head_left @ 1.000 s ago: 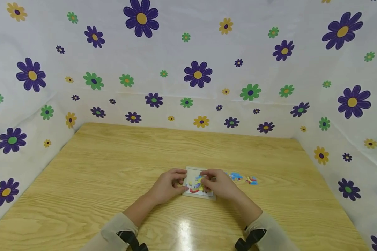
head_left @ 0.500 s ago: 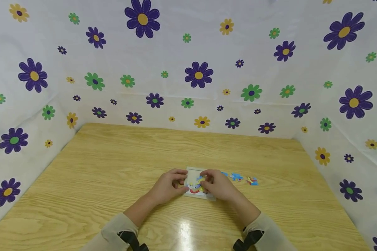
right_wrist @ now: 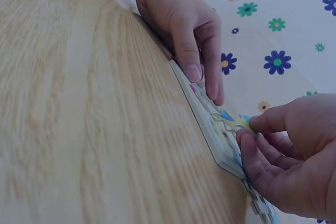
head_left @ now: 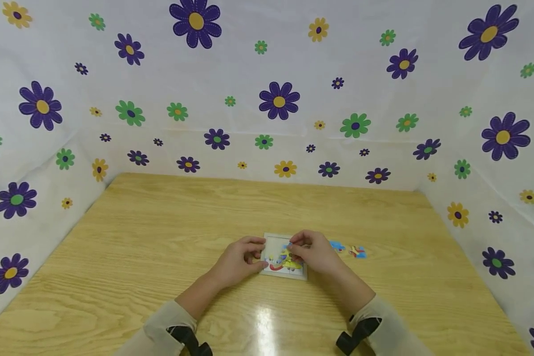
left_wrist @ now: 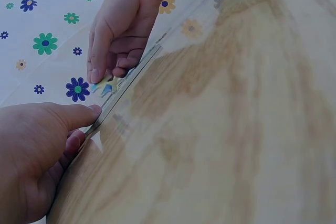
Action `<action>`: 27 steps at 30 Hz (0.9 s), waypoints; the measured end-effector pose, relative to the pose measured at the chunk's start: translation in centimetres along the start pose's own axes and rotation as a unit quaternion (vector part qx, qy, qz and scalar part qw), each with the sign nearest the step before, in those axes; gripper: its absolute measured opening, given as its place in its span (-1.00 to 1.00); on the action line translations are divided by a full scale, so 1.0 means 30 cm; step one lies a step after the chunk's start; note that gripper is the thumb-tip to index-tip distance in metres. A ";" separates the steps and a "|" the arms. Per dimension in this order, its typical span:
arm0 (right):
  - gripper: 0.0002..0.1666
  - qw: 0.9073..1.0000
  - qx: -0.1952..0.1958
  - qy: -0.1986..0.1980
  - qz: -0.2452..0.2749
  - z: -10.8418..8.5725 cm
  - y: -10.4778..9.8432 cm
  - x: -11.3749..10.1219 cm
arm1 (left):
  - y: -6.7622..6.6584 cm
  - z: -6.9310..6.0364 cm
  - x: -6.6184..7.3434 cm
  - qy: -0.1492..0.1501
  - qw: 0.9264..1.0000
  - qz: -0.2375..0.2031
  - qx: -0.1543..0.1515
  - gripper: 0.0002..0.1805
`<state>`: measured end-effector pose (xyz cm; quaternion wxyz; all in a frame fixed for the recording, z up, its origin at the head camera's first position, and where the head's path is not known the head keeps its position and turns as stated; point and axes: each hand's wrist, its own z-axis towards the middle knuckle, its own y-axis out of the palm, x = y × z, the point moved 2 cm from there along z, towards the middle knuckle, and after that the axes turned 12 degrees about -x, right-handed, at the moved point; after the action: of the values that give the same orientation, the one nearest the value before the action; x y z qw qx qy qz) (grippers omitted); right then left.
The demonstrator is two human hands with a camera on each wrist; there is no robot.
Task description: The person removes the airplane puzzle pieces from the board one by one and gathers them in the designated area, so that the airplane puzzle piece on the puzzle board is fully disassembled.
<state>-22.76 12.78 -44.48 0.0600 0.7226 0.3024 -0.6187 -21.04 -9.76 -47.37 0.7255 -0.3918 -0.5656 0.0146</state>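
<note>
A small jigsaw puzzle tray point(head_left: 285, 275) with a pale rim lies on the table, part of its colourful picture filled in along the near side. My left hand point(head_left: 237, 263) holds the tray's left edge between thumb and fingers. Over the tray's right part, my right hand point(head_left: 317, 252) pinches a puzzle piece; in the right wrist view this yellow and blue puzzle piece point(right_wrist: 236, 123) is tilted at the fingertips, just above the picture. From the left wrist view, the same puzzle piece point(left_wrist: 107, 85) shows beneath the right fingers. The right hand partly covers the tray's right side.
To the right of the tray lie loose puzzle pieces, a blue one point(head_left: 337, 246) and a red, yellow and blue one point(head_left: 357, 251). The wooden table point(head_left: 169, 212) is bordered by a white flowered cloth point(head_left: 231, 64) at the back and sides.
My right hand has risen and shifted a little away and to the right, uncovering more of the yellow picture. The left hand still holds the tray edge. The head view tilts slightly.
</note>
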 end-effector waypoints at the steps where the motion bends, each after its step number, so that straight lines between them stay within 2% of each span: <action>1: -0.80 1.000 0.003 0.004 0.005 -0.002 -0.008 -0.002 | -0.001 0.001 0.000 0.001 1.000 0.001 0.001 -0.56; 8: -0.62 0.997 -0.033 0.005 0.063 -0.050 -0.059 0.010 | 0.001 0.003 0.000 -0.006 1.000 -0.003 -0.003 -0.55; 10: -0.61 0.997 -0.030 0.012 0.066 -0.064 -0.078 0.015 | 0.003 0.002 0.001 -0.005 1.000 -0.001 -0.003 -0.55; 20: -0.63 0.999 0.003 0.035 0.024 -0.140 -0.197 0.052 | 0.010 0.001 0.004 0.000 1.000 -0.008 0.002 -0.56; 27: -0.59 0.999 0.018 0.044 0.016 -0.189 -0.227 0.070 | 0.003 0.004 0.008 -0.004 1.000 0.002 0.005 -0.54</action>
<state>-21.27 21.66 -43.20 0.0434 0.7550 0.2814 -0.5907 -21.02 -9.53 -47.22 0.7255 -0.3890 -0.5673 0.0206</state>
